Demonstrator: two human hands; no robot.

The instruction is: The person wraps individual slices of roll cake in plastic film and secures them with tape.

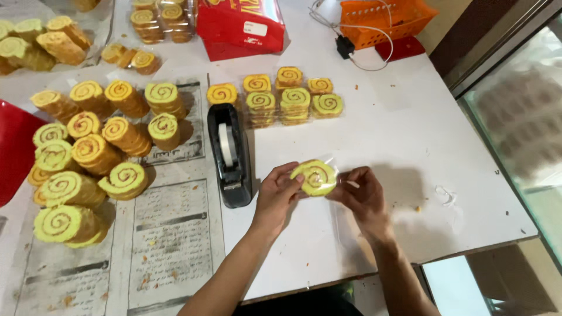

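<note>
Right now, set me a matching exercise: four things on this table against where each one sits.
Things:
1. tape dispenser
2. orange basket
3. wrapped swirl cake
4. unwrapped swirl cakes

Places:
A. on newspaper, left side
B. between the left hand and right hand
C. far edge, by a white cable
D. just left of both hands

Pairs: 1-D, 2-C, 3-B, 4-A
</note>
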